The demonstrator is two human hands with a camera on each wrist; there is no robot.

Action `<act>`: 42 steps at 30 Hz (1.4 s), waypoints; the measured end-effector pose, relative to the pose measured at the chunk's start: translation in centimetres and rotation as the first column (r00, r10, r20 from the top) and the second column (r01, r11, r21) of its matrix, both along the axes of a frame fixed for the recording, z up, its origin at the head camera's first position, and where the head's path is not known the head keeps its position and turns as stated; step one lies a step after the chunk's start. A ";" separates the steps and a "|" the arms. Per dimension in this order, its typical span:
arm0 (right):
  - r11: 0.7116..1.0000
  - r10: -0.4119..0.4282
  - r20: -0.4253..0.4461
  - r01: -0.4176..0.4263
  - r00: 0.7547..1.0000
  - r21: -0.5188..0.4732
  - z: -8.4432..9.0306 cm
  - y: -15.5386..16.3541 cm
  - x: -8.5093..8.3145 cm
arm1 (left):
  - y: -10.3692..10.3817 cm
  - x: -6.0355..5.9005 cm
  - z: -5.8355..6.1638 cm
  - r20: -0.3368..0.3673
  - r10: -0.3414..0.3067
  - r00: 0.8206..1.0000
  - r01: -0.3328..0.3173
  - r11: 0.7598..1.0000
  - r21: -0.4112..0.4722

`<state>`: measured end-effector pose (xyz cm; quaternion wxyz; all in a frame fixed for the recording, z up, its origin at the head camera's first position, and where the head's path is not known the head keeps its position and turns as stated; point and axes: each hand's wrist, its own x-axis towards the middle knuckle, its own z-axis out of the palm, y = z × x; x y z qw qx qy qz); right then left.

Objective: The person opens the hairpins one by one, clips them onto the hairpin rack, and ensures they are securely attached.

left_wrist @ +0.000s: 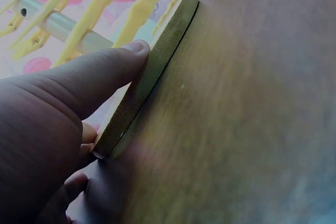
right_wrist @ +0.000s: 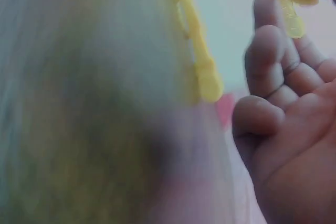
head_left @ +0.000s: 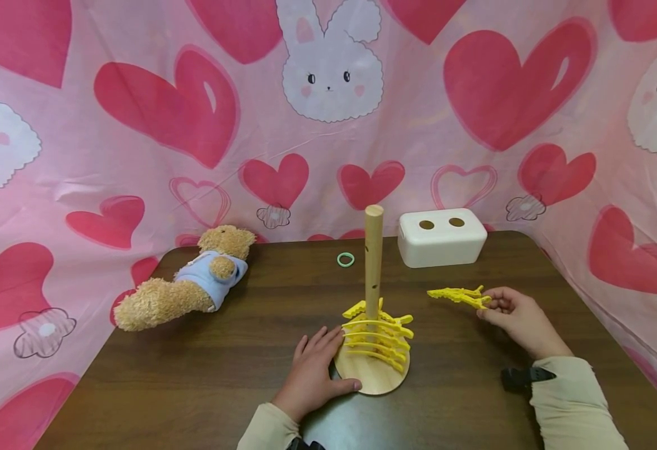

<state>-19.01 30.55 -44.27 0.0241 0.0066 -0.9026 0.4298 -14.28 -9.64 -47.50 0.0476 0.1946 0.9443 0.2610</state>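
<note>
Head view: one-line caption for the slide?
Left hand steadies the wooden peg stand stacked with yellow clips; right hand pinches another yellow clip.

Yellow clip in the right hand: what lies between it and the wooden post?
In the head view, only bare brown table lies between the yellow clip, pinched by the right hand, and the wooden post. The stack of yellow clips sits lower, around the post's foot.

Peg stand (head_left: 372, 369) mid-table (head_left: 193, 375), clips (head_left: 379, 337) stacked on it.
Teddy bear (head_left: 184, 287) left; box (head_left: 441, 237) behind right; ring (head_left: 346, 259) behind.
</note>
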 end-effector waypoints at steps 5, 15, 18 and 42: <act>0.997 -0.048 -0.125 0.041 0.991 -0.061 0.7 -0.7 0.4 | 0.0 0.1 0.1 0.000 -0.001 1.000 0.001 1.000 0.001; 0.997 -0.023 -0.157 0.011 0.987 -0.078 3.6 -2.4 1.5 | 0.1 0.1 0.0 -0.011 -0.001 1.000 0.001 1.000 -0.012; 0.995 -0.011 -0.177 -0.006 0.984 -0.095 4.5 -3.1 1.9 | 0.1 0.1 0.0 -0.012 0.001 1.000 -0.001 1.000 -0.016; 0.968 0.111 -0.234 -0.158 0.966 -0.194 6.8 -7.0 3.4 | 0.1 0.0 0.1 -0.002 0.003 1.000 -0.003 1.000 -0.005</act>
